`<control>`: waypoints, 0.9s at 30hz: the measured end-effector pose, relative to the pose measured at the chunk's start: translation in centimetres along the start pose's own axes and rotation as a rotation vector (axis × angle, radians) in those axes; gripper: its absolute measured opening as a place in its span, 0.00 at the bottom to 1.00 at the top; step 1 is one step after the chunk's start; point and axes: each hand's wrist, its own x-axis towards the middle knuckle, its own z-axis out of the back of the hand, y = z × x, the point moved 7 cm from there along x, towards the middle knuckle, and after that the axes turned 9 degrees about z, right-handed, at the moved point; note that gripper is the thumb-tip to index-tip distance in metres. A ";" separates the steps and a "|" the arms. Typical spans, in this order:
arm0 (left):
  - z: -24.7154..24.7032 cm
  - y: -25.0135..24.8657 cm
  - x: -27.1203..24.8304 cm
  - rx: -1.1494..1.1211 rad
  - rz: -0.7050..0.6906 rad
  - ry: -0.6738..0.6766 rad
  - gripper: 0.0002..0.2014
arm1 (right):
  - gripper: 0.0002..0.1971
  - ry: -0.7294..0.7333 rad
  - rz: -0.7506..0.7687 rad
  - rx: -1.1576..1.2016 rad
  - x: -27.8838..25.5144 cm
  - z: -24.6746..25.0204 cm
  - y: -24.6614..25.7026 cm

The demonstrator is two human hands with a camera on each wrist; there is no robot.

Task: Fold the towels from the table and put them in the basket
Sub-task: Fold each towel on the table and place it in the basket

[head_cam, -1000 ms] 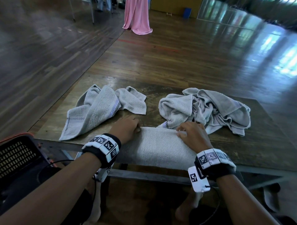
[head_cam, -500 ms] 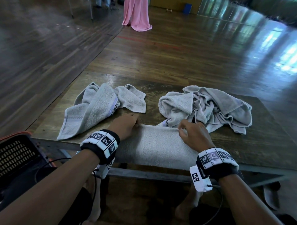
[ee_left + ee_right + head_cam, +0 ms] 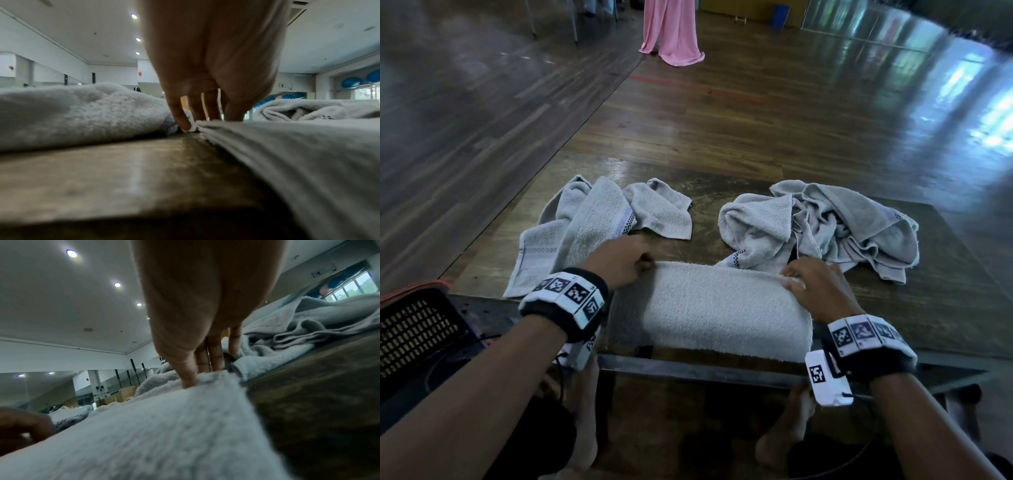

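Observation:
A pale grey towel (image 3: pixel 709 308), folded into a long band, lies at the near edge of the wooden table (image 3: pixel 945 308). My left hand (image 3: pixel 645 263) pinches its far left corner; in the left wrist view the left hand (image 3: pixel 205 120) has its fingertips down at the edge of the stacked layers of the towel (image 3: pixel 287 154). My right hand (image 3: pixel 791 279) pinches the far right corner. In the right wrist view the right hand (image 3: pixel 197 378) has the thumb on top of the towel (image 3: pixel 164 426) and the fingers behind its edge. The dark basket (image 3: pixel 414 329) stands low at the left.
One loose towel (image 3: pixel 592 233) lies spread at the back left of the table, touching my left hand. A crumpled heap of towel (image 3: pixel 825 226) sits at the back right, just beyond my right hand. A pink cloth (image 3: pixel 671 34) hangs far off on the floor.
Both hands have stayed at the folded towel's far corners. The right hand's fingers have closed more tightly on its corner. The towel itself has hardly shifted.

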 end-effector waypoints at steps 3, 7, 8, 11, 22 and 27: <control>0.1 1.0 -0.2 0.007 0.031 0.065 0.11 | 0.14 0.070 -0.039 0.017 -0.6 -0.7 -1.7; 0.0 2.0 -0.3 -0.084 0.073 0.136 0.09 | 0.16 0.147 -0.044 0.022 -0.6 -1.5 -2.4; -0.1 2.2 -0.3 -0.086 0.086 0.162 0.07 | 0.14 0.147 -0.050 0.027 -0.4 -1.5 -2.4; -0.1 2.5 -0.4 -0.044 0.102 0.191 0.04 | 0.06 0.104 -0.084 0.086 -0.3 -0.9 -2.4; 7.7 -2.5 -2.7 -0.258 0.052 -0.710 0.13 | 0.07 -0.004 -0.140 0.596 0.2 -0.3 -0.4; -0.6 -12.9 -6.0 0.005 -0.471 -0.217 0.16 | 0.12 0.057 -0.131 0.552 0.0 -0.7 -0.9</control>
